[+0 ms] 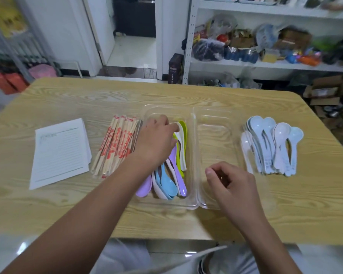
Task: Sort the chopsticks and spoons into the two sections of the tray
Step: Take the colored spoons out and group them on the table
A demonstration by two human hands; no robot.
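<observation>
Pinching white spoon point(182, 144) — curled left fingers point(164, 120)

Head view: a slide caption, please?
Left hand among coloured spoons in the left section of the clear tray; chopsticks lie outside.

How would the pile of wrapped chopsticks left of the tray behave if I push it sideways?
The chopsticks lie loose, not tied, so the pile would probably spread rather than slide whole. Their printed wrappers look smooth, so they may slip on each other.
</observation>
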